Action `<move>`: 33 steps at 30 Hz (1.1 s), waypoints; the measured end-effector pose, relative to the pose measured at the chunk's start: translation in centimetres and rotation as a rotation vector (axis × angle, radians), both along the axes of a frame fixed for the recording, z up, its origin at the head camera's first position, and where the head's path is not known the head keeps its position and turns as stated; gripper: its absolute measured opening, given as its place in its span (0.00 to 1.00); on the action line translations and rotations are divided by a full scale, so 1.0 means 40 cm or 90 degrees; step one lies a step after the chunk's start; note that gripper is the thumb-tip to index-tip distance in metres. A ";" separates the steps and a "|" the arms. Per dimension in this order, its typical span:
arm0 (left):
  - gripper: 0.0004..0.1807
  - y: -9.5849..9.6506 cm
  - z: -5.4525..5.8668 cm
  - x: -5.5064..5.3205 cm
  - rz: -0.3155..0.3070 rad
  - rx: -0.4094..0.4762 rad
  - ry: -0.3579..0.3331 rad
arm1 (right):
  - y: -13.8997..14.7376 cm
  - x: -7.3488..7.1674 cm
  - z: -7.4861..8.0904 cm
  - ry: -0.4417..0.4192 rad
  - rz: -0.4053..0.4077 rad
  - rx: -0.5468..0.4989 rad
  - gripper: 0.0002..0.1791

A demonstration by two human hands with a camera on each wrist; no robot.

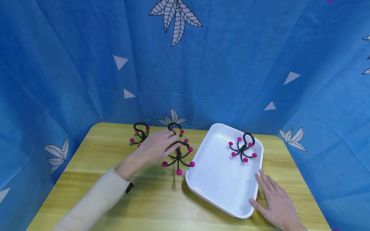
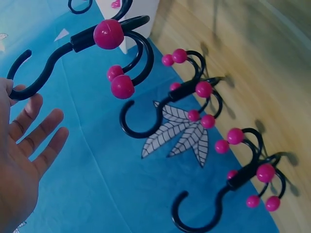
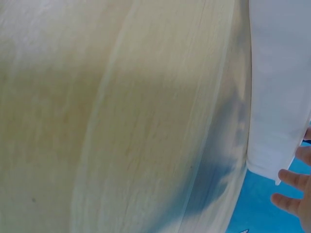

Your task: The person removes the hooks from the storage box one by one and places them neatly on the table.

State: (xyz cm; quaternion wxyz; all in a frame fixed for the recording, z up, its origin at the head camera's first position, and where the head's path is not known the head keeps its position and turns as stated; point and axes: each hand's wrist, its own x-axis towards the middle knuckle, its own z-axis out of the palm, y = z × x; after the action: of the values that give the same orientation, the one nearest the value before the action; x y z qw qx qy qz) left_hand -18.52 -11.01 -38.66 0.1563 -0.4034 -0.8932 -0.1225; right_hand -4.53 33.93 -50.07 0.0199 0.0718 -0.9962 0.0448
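Observation:
My left hand (image 1: 158, 145) pinches the curved end of a black multi-arm hook (image 1: 179, 155) with pink ball tips, holding it above the table left of a white tray (image 1: 222, 179). In the left wrist view, thumb and index finger meet at the crook of this hook (image 2: 83, 39), while the other fingers extend loosely. Beside the tray's right rim lies my right hand (image 1: 276, 202), its fingers spread and fairly straight, fingertips right at the edge. A similar hook (image 1: 243, 148) sits inside the tray, toward its far right.
Two more hooks of this kind stand on the wooden table (image 1: 150, 205): one hook (image 1: 143, 135) at the back left, another hook (image 1: 174, 124) partly hidden behind my left hand. A blue patterned curtain (image 1: 231, 64) hangs along the table's back and sides.

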 end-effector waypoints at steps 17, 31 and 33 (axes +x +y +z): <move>0.13 -0.079 -0.058 0.036 0.025 0.014 -0.004 | -0.001 -0.003 -0.002 -0.007 -0.004 0.004 0.55; 0.15 -0.075 -0.145 0.048 0.044 0.003 -0.054 | 0.000 -0.001 -0.008 0.001 -0.004 0.008 0.55; 0.15 -0.073 -0.158 0.048 0.043 0.005 -0.050 | -0.001 -0.001 -0.007 -0.002 -0.005 0.009 0.55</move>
State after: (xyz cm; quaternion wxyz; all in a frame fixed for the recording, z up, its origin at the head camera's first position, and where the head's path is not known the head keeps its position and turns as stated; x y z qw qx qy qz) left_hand -16.58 -13.95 -44.98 0.1268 -0.3671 -0.9113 -0.1368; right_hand -4.58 33.89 -50.35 0.0181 0.0683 -0.9968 0.0376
